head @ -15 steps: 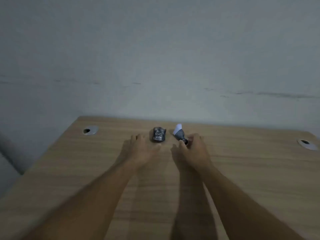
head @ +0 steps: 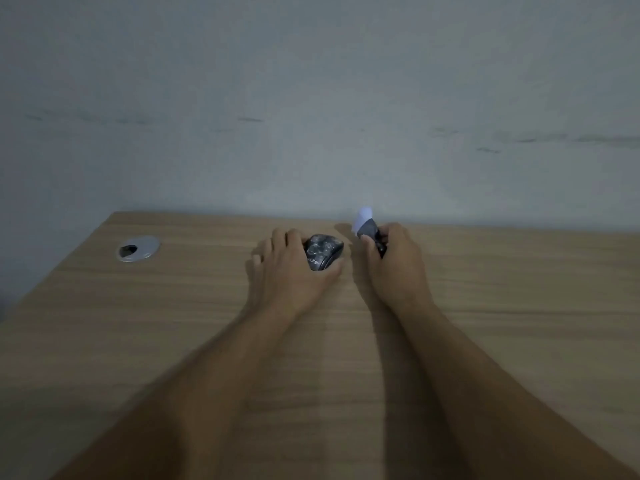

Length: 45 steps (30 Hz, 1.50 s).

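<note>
A small dark grey patterned object (head: 323,252), shaped like a computer mouse, lies on the wooden desk (head: 485,289) near its far edge. My left hand (head: 291,271) reaches over it, fingers on its left side and thumb at its near right, gripping it. To the right, my right hand (head: 391,261) pinches a small dark tool with a grey and white tip (head: 365,225) that points up and away from me. Both forearms stretch out across the desk.
A round silver cable grommet (head: 138,248) is set into the desk at the far left. A plain grey wall (head: 311,116) rises directly behind the desk's far edge.
My left hand has moved forward and taken hold of the dark object, which it only lay beside before. The right hand still holds the small tool.
</note>
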Available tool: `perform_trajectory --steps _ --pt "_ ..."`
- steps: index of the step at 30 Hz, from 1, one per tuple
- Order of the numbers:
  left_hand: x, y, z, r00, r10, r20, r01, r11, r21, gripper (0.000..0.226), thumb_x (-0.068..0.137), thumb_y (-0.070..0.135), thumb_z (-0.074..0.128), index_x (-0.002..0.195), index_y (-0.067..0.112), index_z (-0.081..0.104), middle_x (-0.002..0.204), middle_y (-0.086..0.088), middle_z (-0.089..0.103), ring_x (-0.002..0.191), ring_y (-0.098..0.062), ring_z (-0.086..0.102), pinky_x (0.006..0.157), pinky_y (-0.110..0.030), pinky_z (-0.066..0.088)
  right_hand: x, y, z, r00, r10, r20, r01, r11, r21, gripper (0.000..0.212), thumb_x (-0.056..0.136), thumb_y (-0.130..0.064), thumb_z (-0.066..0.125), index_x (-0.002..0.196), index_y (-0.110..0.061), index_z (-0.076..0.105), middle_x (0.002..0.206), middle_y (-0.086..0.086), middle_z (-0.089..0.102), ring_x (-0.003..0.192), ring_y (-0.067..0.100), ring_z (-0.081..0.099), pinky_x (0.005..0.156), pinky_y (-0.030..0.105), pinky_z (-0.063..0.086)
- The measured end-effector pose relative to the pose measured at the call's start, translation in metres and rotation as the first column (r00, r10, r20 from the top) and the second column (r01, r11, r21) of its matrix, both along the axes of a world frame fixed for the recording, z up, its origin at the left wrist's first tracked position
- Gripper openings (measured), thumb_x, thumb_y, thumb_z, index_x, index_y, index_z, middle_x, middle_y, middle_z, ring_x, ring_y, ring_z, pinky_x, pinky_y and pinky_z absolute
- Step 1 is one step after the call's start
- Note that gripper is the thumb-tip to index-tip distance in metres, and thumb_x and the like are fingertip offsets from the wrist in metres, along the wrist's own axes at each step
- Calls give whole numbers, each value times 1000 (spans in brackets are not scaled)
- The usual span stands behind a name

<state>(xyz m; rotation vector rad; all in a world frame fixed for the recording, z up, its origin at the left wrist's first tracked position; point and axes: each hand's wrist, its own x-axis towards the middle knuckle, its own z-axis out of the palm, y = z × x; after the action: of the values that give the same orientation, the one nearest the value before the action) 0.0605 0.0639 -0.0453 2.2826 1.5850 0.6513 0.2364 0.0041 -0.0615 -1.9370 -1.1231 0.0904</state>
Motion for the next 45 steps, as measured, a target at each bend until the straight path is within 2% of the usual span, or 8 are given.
perform_trajectory --steps 8,11,16,22,27,30,35,45 --pt "-3 10 -1 998 -31 60 30 999 16 63 82 76 67 130 35 60 132 7 56 133 -24 53 113 -46 40 15 5 5 999 -26 -44 35 974 223 18 107 -31 71 120 -18 71 108 0 78 98 20 72 76 22 42" --pt "-1 14 -5 996 -52 77 51 999 14 61 82 73 71 129 36 64 130 6 59 131 -25 56 114 -48 44 16 7 5 994 17 -106 9 970 242 20 106 -38 72 117 -21 72 92 -6 79 78 13 73 72 17 51" --pt "-7 19 -12 974 -110 198 109 994 16 59 75 71 73 124 40 67 121 13 67 117 -20 63 105 -51 53 14 4 -1 981 50 -188 -4 971 241 19 106 -45 70 109 -26 72 88 -8 76 70 12 69 71 29 54" --pt "-11 27 -12 940 -69 335 98 993 -72 57 76 62 88 124 42 67 112 21 75 105 -8 72 94 -40 59 17 6 -1 987 1 -162 35 974 222 15 110 -40 65 113 -28 74 92 -15 74 82 -4 67 72 6 44" --pt "-12 30 -9 916 -79 393 130 986 -105 54 78 55 92 124 36 69 108 20 78 99 1 72 85 -26 55 13 8 -1 966 62 -253 18 952 305 16 107 -34 70 117 -22 73 99 -7 78 86 10 71 81 27 55" --pt "-12 30 -7 903 -92 419 155 981 -119 51 79 50 93 124 38 72 105 24 78 95 14 70 76 -7 47 11 6 1 954 81 -288 25 937 348 15 107 -34 71 111 -20 72 98 -3 79 83 16 71 81 33 57" --pt "-10 26 -2 897 -102 429 156 983 -92 50 81 45 94 126 38 74 97 33 70 85 37 56 72 7 38 3 0 9 989 31 -148 30 919 393 19 111 -35 66 107 -17 71 80 -10 71 66 3 59 64 19 47" --pt "-12 26 -2 842 -117 527 201 974 -105 48 81 38 96 125 32 79 103 24 79 87 30 63 71 4 43 -1 12 4 999 -29 18 24 973 231 11 107 -32 70 100 -24 70 72 -15 65 72 -10 64 64 3 40"
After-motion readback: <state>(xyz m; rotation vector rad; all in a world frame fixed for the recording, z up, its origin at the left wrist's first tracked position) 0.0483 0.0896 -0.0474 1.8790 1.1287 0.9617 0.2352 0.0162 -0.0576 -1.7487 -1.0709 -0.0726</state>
